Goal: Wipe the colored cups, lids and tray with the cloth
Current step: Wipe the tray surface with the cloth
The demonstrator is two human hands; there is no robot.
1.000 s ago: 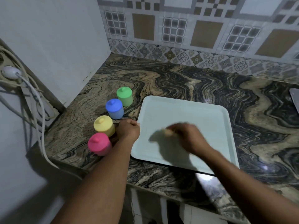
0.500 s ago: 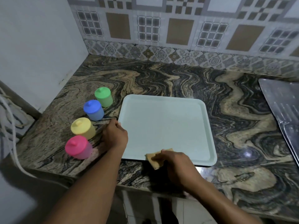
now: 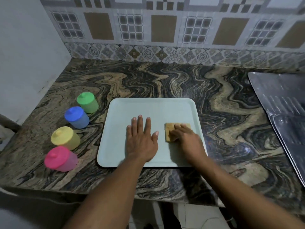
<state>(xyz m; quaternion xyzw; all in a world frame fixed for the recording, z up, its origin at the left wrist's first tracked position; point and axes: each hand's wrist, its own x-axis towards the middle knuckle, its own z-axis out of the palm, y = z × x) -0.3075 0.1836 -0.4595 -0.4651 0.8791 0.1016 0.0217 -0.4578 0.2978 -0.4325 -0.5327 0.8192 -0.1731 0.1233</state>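
A pale green tray (image 3: 153, 109) lies flat on the marbled counter. My left hand (image 3: 141, 139) rests palm down on the tray's near middle, fingers spread, holding nothing. My right hand (image 3: 185, 138) presses a tan folded cloth (image 3: 170, 129) onto the tray's right part, fingers on top of it. Left of the tray several lidded cups stand in a diagonal row: green (image 3: 87, 103), blue (image 3: 76, 117), yellow (image 3: 65, 138) and pink (image 3: 60, 158), each with its lid on.
A steel sink drainboard (image 3: 283, 103) fills the right side of the counter. A tiled wall runs along the back and a plain wall (image 3: 24, 55) on the left. The counter's front edge (image 3: 99, 192) lies just below the tray.
My left hand moved from the tray's left edge onto its surface and lies flat. My right hand slid the cloth from the tray's near edge up onto its right part.
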